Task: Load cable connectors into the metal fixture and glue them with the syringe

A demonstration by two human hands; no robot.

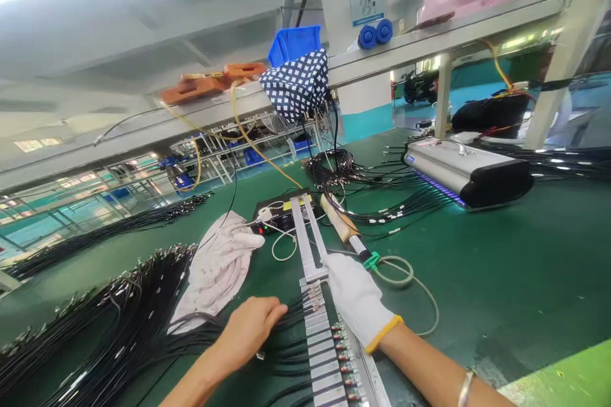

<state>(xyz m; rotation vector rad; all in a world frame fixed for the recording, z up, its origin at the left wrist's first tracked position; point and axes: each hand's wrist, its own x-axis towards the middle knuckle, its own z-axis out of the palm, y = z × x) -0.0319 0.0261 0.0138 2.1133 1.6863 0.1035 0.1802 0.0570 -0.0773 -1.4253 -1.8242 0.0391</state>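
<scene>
My bare left hand (254, 329) is closed around several black cables (294, 310), just left of a long metal fixture (319, 348). The cable ends, with small metal connectors (340, 346), lie in a row across the fixture's slots. My right hand (356, 296), in a white knit glove with a yellow cuff, is closed at a flat metal bar (315, 238) on the fixture's far end. The glove covers part of the bar. A thick bundle of black cables (128, 305) spreads to the left, beside a crumpled pale cloth (214, 273).
Beyond the fixture sit a black control box (274, 213) and a soldering-iron-like tool (341, 222) with a green clip (371, 261). A silver machine glowing violet (468, 172) stands at right, cables around it. A raised shelf (405, 44) holds a blue bin (294, 44).
</scene>
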